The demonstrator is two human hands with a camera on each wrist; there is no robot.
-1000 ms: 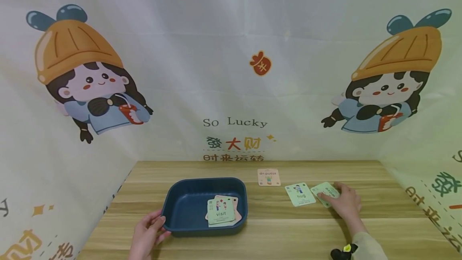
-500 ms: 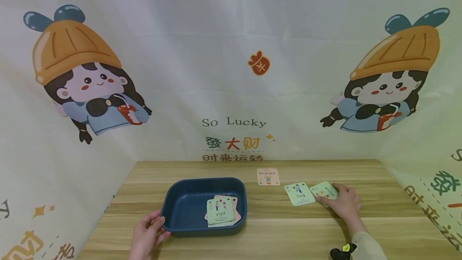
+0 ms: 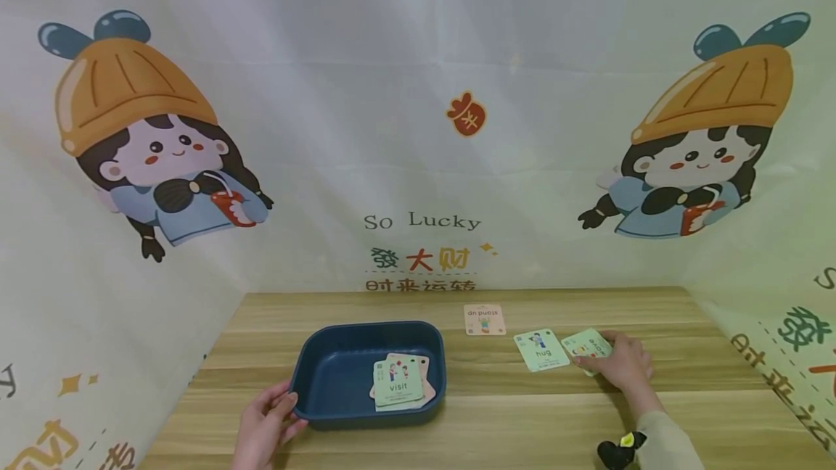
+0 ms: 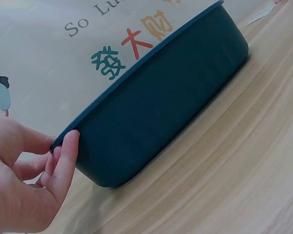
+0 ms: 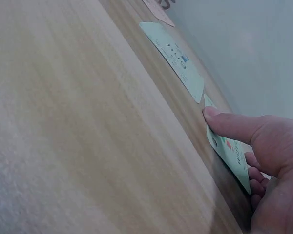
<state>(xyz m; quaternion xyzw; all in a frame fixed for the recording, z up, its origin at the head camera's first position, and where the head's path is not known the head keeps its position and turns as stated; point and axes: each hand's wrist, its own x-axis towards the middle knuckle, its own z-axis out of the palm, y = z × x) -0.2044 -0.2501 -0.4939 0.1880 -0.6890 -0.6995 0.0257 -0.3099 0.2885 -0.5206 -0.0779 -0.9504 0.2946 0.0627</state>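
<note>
My left hand [image 3: 264,423] grips the near left corner of a dark blue plastic bin [image 3: 336,376]. In the left wrist view its fingers [image 4: 67,158] pinch the bin's rim. Several green and pink picture cards lie stacked inside on the right, a green "visit" card [image 3: 399,385] uppermost. To the right, my right hand [image 3: 623,370] holds a green "wave" card [image 3: 583,344] by its edges, the thumb [image 5: 227,123] at one edge and the other fingers at the opposite side. The card is at the tabletop; whether it is lifted is hard to tell.
A green "hug" card [image 3: 542,351] lies just left of the "wave" card. Farther back is a pink "stand up" card [image 3: 485,320], turned upside down. A printed cloth [image 3: 418,165] encloses the wooden table [image 3: 509,426] behind and at the sides.
My right thumb has slid off the middle of the "wave" card to its near edge, uncovering more of its picture. My left hand and the bin have stayed put.
</note>
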